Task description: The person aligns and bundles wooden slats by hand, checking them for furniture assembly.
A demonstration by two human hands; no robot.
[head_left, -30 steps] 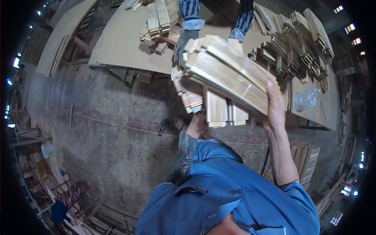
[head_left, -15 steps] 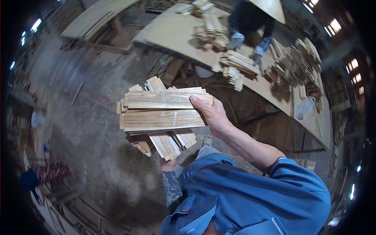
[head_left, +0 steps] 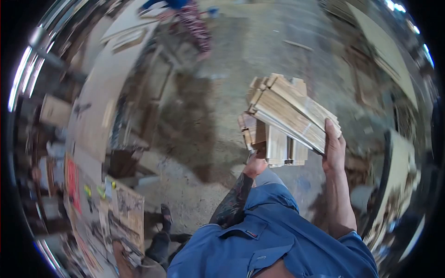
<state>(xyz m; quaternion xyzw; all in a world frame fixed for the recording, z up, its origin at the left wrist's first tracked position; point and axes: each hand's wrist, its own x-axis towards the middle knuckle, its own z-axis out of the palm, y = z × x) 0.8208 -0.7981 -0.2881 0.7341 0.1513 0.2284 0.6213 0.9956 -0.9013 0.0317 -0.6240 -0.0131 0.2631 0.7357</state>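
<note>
A crisscrossed stack of flat wooden planks [head_left: 285, 109] is held in front of my body, above the concrete floor. My right hand [head_left: 334, 146] grips the right end of the upper planks, thumb on top. Beneath the stack, at its lower left, my left hand [head_left: 256, 165] bears the lower planks [head_left: 276, 144], which lie crosswise under the upper ones. Most of the left hand's fingers are hidden by the wood.
A long workbench [head_left: 95, 123] runs along the left, with boards on its far end. A person in patterned trousers [head_left: 194, 28] is at that end. Another person's leg [head_left: 160, 243] shows at lower left beside a tool-strewn bench [head_left: 132, 199]. Pale panels [head_left: 387, 60] stand at right.
My view has swung left: the table with the hat-wearing person has left my sight, and the left workbench has come in. Both hands still hold the planks, now tilted down to the right.
</note>
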